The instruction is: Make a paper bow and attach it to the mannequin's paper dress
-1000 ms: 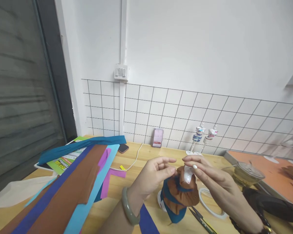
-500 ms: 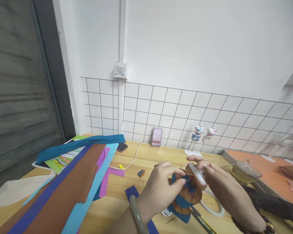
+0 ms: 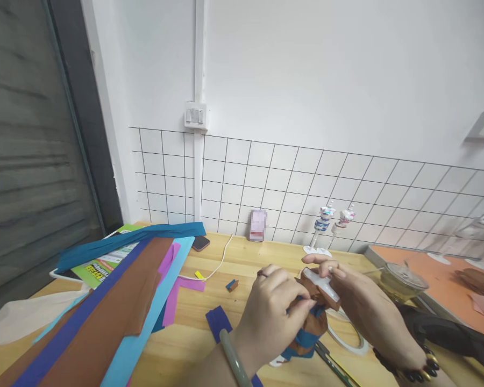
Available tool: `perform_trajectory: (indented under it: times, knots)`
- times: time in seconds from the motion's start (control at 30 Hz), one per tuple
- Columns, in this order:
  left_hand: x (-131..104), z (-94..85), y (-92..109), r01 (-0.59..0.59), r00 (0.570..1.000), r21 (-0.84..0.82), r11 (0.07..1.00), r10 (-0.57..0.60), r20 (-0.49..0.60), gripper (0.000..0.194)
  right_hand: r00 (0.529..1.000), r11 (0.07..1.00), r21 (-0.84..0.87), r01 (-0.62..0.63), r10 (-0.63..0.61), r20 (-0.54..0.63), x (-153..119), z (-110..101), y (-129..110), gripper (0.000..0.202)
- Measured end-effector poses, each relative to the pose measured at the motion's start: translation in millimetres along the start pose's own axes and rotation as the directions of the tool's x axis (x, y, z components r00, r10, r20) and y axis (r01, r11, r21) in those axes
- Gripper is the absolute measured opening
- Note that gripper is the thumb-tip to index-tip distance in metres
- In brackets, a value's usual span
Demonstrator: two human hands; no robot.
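Between my hands is a ruffled brown and blue crepe paper piece (image 3: 312, 329), with brown and blue bands winding round it. My left hand (image 3: 272, 314), a bangle on its wrist, pinches the paper near its top edge. In my right hand (image 3: 355, 295) is the top of the same piece, where a glossy whitish strip (image 3: 321, 285) lies over the brown paper; I cannot tell what it is. Under the hands lie a scissors-like tool (image 3: 334, 365), mostly hidden, and a white ring of tape (image 3: 347, 338).
Long crepe paper strips (image 3: 105, 301) in brown, blue and pink cover the left of the table. A phone (image 3: 200, 243), a white cable (image 3: 225, 252) and two small figurines on stands (image 3: 326, 220) are farther back. A clear cup (image 3: 403, 282) stands right, beside an orange surface (image 3: 391, 255).
My left hand has turned, its knuckles now higher, and pinches farther right along the paper. The paper piece has tilted slightly and more of it is covered. The view has shifted a little.
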State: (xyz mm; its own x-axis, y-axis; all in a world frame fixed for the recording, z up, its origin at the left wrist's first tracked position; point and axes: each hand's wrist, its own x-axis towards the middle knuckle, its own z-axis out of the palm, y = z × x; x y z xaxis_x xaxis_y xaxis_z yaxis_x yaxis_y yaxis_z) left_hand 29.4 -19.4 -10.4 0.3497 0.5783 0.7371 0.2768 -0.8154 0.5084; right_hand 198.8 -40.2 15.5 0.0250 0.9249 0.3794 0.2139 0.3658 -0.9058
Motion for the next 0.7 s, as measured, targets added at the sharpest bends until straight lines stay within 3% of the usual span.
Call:
perform_trajectory:
  times: [0.13,0.27,0.47,0.7]
  knots:
    - [0.4,-2.5,1.1,0.001,0.998,0.019,1.000,0.000,-0.062,0.006,0.995,0.996,0.050,-0.079,0.075,0.072,0.3,3.0,-0.9,0.026]
    - [2.0,-6.4,3.3,-0.067,0.998,0.046,0.997,0.067,-0.012,0.012,0.993,0.997,0.007,-0.071,0.070,0.096,0.2,5.9,-1.2,0.027]
    - [1.8,-7.2,4.2,-0.074,0.997,0.047,0.996,0.073,0.019,0.009,0.991,0.997,0.009,-0.077,0.076,0.109,1.7,9.4,-2.2,0.028]
    - [1.2,-7.9,6.0,0.039,0.999,-0.080,0.996,-0.037,0.030,0.011,0.990,0.993,0.047,-0.106,0.101,0.101,4.2,8.7,-4.2,0.027]
